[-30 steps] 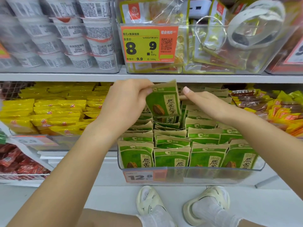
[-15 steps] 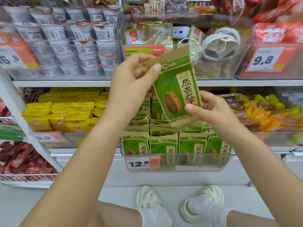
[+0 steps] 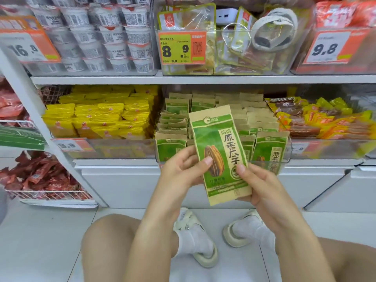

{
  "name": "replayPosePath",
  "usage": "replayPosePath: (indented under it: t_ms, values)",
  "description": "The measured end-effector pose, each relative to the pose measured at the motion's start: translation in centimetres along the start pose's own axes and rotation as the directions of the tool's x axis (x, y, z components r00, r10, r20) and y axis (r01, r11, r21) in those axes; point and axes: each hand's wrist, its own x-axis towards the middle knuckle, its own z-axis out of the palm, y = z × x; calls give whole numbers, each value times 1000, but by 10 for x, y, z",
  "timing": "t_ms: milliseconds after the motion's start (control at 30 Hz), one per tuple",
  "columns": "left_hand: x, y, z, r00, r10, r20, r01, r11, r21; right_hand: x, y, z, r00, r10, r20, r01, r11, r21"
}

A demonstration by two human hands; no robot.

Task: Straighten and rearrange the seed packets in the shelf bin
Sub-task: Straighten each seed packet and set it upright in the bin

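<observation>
Packet (image 3: 220, 153) held upright in front of the bin (image 3: 284, 157).
Left grip (image 3: 183, 169) and right grip (image 3: 258, 184) both clamped on its lower half.

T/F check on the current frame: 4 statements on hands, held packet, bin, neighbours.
1. Both the left hand and the right hand hold one seed packet. True.
2. The held packet lies inside the clear bin. False: it is held out in front of it.
3. Yellow packets sit to the left of the bin. True.
4. The packet's back faces the camera. False: the printed front with the seed picture shows.
</observation>
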Motion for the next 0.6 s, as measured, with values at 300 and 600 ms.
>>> replayPosePath:
  t_ms: [300,600]
  values:
    - [-36,-30,-3,998,-33,-44,28,993,-112,-30,28,12,996,92,20,-94,993,76]
    - [-35,-37,5,993,-36,-113,22,991,-129,-29,34,12,989,116,-91,-112,993,48]
